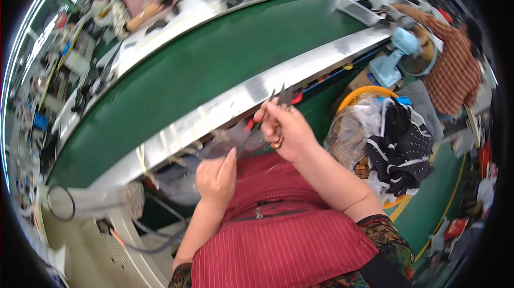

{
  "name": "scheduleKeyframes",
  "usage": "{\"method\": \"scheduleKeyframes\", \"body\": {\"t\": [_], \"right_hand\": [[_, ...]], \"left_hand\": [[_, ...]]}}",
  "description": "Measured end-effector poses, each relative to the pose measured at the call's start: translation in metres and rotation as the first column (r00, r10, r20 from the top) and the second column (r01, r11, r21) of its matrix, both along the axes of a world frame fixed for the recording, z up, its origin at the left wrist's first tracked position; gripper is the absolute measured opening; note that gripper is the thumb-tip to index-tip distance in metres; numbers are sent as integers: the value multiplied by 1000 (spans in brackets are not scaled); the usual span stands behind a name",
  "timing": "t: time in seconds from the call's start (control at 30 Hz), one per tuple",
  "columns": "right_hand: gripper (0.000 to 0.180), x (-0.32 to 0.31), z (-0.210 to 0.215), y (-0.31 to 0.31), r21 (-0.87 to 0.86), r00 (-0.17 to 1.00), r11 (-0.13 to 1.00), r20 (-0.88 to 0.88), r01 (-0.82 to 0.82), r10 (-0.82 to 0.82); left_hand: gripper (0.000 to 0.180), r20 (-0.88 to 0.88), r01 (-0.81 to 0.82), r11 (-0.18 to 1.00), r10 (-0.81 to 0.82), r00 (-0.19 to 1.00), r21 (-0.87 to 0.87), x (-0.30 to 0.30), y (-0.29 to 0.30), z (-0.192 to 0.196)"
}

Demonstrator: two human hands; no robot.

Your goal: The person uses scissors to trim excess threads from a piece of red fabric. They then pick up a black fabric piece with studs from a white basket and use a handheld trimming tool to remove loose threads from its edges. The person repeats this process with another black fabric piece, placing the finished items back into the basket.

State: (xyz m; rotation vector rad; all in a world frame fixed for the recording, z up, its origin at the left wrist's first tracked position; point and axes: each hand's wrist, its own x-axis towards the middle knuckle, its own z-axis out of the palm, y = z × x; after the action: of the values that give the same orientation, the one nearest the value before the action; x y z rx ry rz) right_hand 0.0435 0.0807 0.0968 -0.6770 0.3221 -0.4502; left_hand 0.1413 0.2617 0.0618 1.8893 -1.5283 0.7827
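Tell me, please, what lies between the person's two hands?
In the head view, a dark thin piece, hard to make out, runs from the left hand up to the right hand, which grips small scissors. Behind it lies clear plastic wrap.

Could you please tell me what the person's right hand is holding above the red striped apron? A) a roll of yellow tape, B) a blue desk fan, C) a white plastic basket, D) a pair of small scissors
D: the right hand grips small scissors, their dark blades pointing up toward the metal edge of the green conveyor belt.
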Motion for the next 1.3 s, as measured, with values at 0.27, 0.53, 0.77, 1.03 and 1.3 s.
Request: {"method": "scheduleKeyframes", "body": {"t": [0.27,0.53,0.77,1.03,1.3], "right_hand": [[12,-26,6,-39,-293,966,927,-34,235,-256],[12,-35,-1,-42,-684,962,729,-177,30,-207],[20,-7,-19,-47,-690,966,709,-254,-146,-50],[14,18,-33,-141,-718,883,682,-402,-139,-242],[17,-21,-12,-316,-934,392,358,-329,0,-859]], "left_hand": [[32,-247,24,937,67,967,347,11,20,-43],[39,-978,300,943,-183,99,-146,15,-38,0],[28,-936,258,908,-279,-215,-330,18,-116,6],[32,-997,281,958,-65,32,-53,64,-202,-7],[42,-731,245,892,128,670,381,95,-248,-28]]}}
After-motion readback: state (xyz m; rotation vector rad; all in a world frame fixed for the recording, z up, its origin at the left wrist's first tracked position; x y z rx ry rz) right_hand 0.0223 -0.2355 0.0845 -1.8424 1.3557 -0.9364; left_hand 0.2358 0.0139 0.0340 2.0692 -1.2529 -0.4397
